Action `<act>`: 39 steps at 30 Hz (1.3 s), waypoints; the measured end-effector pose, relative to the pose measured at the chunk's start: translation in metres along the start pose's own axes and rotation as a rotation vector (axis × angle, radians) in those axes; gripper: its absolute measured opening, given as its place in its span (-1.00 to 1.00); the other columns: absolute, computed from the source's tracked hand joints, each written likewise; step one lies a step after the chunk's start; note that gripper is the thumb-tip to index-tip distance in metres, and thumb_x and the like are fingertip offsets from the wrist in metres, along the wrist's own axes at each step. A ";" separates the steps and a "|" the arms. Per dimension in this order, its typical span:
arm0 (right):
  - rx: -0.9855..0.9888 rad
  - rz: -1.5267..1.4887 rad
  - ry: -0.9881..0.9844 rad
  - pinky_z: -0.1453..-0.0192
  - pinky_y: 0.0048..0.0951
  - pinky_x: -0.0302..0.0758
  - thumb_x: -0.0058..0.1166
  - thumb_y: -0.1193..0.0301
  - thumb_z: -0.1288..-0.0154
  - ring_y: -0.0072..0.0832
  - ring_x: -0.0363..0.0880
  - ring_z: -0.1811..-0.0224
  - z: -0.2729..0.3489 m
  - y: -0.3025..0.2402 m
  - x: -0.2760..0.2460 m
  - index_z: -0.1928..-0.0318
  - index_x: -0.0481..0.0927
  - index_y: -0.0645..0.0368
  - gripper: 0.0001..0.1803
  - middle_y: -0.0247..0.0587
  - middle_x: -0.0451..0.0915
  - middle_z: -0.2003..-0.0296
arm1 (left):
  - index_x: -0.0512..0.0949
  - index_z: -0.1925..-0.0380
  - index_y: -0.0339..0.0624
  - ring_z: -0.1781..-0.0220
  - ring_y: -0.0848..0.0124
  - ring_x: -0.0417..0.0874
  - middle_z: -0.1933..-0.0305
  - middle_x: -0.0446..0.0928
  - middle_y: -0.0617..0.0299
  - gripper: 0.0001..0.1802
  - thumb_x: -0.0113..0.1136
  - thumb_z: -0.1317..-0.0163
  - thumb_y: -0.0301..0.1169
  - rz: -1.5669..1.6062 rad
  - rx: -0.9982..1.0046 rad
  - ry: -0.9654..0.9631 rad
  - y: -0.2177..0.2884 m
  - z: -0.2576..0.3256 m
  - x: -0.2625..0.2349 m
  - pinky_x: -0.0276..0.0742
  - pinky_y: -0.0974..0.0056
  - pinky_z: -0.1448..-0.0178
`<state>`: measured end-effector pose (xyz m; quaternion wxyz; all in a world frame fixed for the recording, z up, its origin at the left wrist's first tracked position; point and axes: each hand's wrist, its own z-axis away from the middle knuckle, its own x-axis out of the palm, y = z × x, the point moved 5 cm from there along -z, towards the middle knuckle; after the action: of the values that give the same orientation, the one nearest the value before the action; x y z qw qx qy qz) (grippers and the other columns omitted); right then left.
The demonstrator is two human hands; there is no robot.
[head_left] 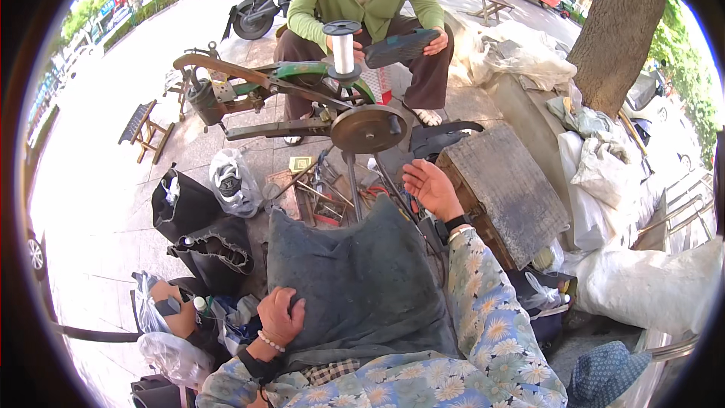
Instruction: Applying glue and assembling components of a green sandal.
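We are resting our left hand [282, 316], fingers curled, any grip unclear, on the dark lap cloth [362, 272], presumably shielding our floral garment [495, 310]. Beyond, we are holding our right hand [436, 192] empty, fingers loosely extended, beside the wooden box [506, 181].

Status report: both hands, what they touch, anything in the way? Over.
Left hand: curled on dark grey cloth, grip unclear. Right hand: open, empty. Possible obstacle: round brown metal wheel, beyond and left, not touching.
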<state>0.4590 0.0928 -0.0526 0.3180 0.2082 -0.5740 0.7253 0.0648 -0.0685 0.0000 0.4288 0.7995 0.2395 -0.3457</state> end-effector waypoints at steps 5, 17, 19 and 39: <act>-0.048 -0.025 -0.045 0.12 -0.28 0.54 0.06 0.29 -0.28 -0.31 0.59 0.21 -0.003 -0.022 0.032 0.10 0.48 0.16 -0.74 -0.11 0.60 0.15 | 0.44 0.31 -0.21 0.49 0.09 0.52 0.42 0.50 0.08 -0.72 0.25 0.06 -0.44 0.011 -0.042 -0.044 -0.002 0.001 0.001 0.40 0.12 0.44; -0.112 -0.075 -0.123 0.12 -0.29 0.54 0.05 0.32 -0.30 -0.33 0.60 0.20 -0.002 -0.056 0.059 0.13 0.52 0.14 -0.79 -0.12 0.61 0.14 | 0.44 0.32 -0.23 0.50 0.08 0.52 0.43 0.50 0.07 -0.73 0.25 0.05 -0.45 0.008 -0.037 -0.045 0.001 -0.001 0.000 0.41 0.12 0.44; -0.130 -0.081 -0.087 0.12 -0.30 0.54 0.05 0.32 -0.30 -0.33 0.60 0.21 -0.001 -0.057 0.056 0.13 0.52 0.14 -0.79 -0.13 0.61 0.14 | 0.44 0.32 -0.23 0.50 0.08 0.52 0.43 0.50 0.07 -0.73 0.25 0.05 -0.45 0.001 -0.010 -0.007 0.003 -0.001 -0.002 0.41 0.12 0.45; -0.242 -0.134 -0.072 0.06 -0.25 0.55 0.11 0.33 -0.26 -0.29 0.57 0.16 -0.037 -0.093 0.052 0.15 0.51 0.15 -0.78 -0.16 0.58 0.18 | 0.45 0.33 -0.23 0.46 0.05 0.54 0.41 0.51 0.05 -0.75 0.24 0.04 -0.42 -0.030 -0.039 -0.042 0.004 -0.003 0.004 0.43 0.11 0.41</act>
<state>0.4893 0.1532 0.0382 0.3677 0.2322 -0.6531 0.6200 0.0712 -0.0671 0.0002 0.4441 0.7798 0.2492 -0.3641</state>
